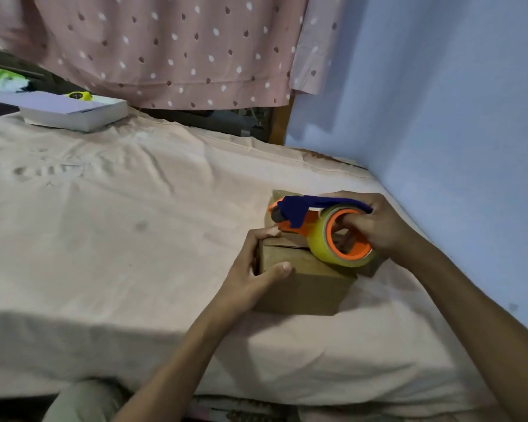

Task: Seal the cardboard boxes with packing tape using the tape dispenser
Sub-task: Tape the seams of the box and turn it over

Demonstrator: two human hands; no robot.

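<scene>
A small brown cardboard box (305,284) sits on the pink sheet near the blue wall. My left hand (256,269) grips its left end, thumb on the front face and fingers on top by the flap seam. My right hand (375,226) holds a blue and orange tape dispenser (296,213) by its handle, fingers through the orange hub. Its yellowish tape roll (320,248) rests on the box top, with the dispenser's nose pointing left over the far edge. A second piece of cardboard (279,194) shows behind the dispenser, mostly hidden.
A pink sheet (119,223) covers the bed. At the back left lies a white flat box (73,112) with a yellow object (79,95) behind it. A dotted pink curtain (171,47) hangs at the back. The blue wall (439,117) runs close on the right.
</scene>
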